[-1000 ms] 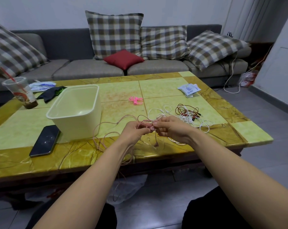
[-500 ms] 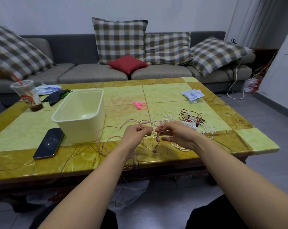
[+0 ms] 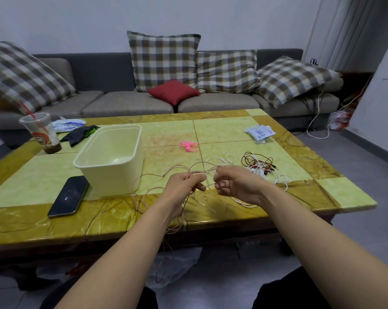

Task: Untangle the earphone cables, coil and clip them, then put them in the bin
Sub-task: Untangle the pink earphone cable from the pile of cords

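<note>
Since there's only the head view to go on, everything below comes from that one.

Head view, what changed: a second ago both hands were pinched together on one knot with an earbud dangling below; now they sit slightly apart with a short run of cable stretched between them, and I can't spot the dangling bud any more.

Left hand [image 3: 185, 186]: fingers closed on the thin pale-pink earphone cable [image 3: 144, 179], with long loops of it trailing over the near edge of the green-and-amber marble coffee table [image 3: 244, 139] and down past the forearm.

Right hand [image 3: 235, 185]: thumb and fingertips pinching the same pink cable near its top, palm turned inward, curled but not a fist.

What it means: my guess is a strand just got worked loose, so the untangling is moving along but not finished, plenty of slack loops left.

Remaining cables: the messy pile of white and dark-red earphone wires [image 3: 258, 165] lies on the table just beyond the right hand, not yet sorted.

Clips: small bright-pink plastic clips [image 3: 188, 145] sit mid-table, none in use.

Bin: cream rectangular plastic bin [image 3: 112, 161] stands left of the hands, looks empty inside, so nothing's stowed yet.

Other stuff: black smartphone [image 3: 68, 196] lies beside the bin.
</note>
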Action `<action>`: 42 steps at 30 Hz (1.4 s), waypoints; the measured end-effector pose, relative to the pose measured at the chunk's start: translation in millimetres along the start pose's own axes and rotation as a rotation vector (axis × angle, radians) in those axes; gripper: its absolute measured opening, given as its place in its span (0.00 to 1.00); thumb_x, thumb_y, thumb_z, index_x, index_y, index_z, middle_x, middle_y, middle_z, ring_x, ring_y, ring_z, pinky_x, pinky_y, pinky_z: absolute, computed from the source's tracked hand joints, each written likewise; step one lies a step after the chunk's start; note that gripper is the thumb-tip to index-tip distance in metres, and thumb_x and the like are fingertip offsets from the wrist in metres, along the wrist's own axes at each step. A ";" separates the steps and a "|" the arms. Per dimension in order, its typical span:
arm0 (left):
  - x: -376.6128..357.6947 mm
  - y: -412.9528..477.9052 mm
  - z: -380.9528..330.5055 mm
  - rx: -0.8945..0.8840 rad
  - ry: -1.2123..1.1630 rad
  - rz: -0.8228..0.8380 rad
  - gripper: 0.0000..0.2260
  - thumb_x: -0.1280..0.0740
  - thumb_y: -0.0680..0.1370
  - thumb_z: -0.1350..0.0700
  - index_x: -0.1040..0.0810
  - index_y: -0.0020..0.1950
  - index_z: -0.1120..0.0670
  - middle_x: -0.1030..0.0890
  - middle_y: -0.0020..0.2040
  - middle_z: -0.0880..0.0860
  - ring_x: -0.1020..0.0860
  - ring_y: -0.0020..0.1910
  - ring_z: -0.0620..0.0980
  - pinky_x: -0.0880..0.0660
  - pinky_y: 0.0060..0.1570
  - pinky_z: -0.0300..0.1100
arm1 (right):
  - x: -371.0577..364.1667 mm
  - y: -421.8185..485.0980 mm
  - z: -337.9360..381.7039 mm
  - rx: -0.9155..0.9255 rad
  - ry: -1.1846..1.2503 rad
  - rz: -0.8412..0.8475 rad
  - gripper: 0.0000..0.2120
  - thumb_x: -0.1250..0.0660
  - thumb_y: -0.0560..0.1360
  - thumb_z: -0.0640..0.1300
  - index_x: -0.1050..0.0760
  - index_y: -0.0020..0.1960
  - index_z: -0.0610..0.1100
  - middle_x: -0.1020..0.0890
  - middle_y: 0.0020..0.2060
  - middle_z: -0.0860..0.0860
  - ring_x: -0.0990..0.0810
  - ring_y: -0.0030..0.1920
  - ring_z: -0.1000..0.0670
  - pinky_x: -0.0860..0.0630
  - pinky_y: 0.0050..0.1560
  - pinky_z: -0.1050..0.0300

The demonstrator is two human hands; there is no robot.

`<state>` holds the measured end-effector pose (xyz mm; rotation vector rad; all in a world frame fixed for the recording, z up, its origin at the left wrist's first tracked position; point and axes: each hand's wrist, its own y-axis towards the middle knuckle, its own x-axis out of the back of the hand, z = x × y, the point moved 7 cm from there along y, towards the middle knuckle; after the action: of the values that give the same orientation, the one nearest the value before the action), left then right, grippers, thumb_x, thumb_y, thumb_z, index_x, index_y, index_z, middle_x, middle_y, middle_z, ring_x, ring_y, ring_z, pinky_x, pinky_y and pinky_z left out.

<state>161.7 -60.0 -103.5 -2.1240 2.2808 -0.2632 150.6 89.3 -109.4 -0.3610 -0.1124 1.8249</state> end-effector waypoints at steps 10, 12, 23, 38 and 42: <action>10.0 -1.3 -3.5 -0.018 -0.072 -0.074 0.09 0.30 0.76 0.55 0.16 0.49 0.60 0.17 0.42 0.52 0.24 0.42 0.44 0.31 0.45 0.39 | -0.9 -12.4 -6.5 -0.129 -0.213 0.100 0.11 0.37 0.78 0.30 0.26 0.59 0.38 0.17 0.49 0.39 0.18 0.34 0.50 0.20 0.37 0.60; 9.7 -2.3 -4.0 -0.010 -0.077 -0.075 0.09 0.30 0.76 0.54 0.16 0.49 0.60 0.17 0.42 0.51 0.25 0.41 0.43 0.32 0.45 0.39 | -1.8 -13.6 -5.0 -0.118 -0.131 0.084 0.10 0.36 0.78 0.30 0.27 0.58 0.37 0.18 0.52 0.37 0.15 0.38 0.48 0.18 0.40 0.58; 6.4 -6.7 -6.6 -0.041 -0.044 -0.057 0.08 0.35 0.79 0.54 0.19 0.46 0.58 0.20 0.32 0.51 0.26 0.34 0.42 0.33 0.43 0.37 | 0.8 -16.5 2.5 -0.095 0.022 0.005 0.07 0.39 0.77 0.27 0.27 0.54 0.32 0.19 0.45 0.34 0.15 0.40 0.44 0.16 0.42 0.56; 4.1 -14.3 -12.2 -0.044 0.000 -0.063 0.16 0.41 0.82 0.46 0.19 0.44 0.54 0.23 0.29 0.51 0.27 0.29 0.42 0.37 0.36 0.41 | -16.5 -22.1 2.0 -0.131 0.016 0.148 0.08 0.37 0.76 0.25 0.25 0.52 0.33 0.21 0.41 0.39 0.19 0.37 0.47 0.17 0.45 0.52; 2.8 -14.4 -11.8 -0.035 -0.014 -0.056 0.17 0.41 0.83 0.47 0.20 0.44 0.55 0.22 0.31 0.52 0.26 0.29 0.41 0.36 0.37 0.41 | -9.5 -17.0 0.7 -0.097 0.057 0.044 0.05 0.36 0.75 0.25 0.25 0.49 0.31 0.21 0.36 0.39 0.18 0.36 0.47 0.16 0.46 0.51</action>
<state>174.2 -62.4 -89.6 -2.2017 2.2376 -0.2107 168.4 85.2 -102.6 -0.4870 -0.1554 1.8553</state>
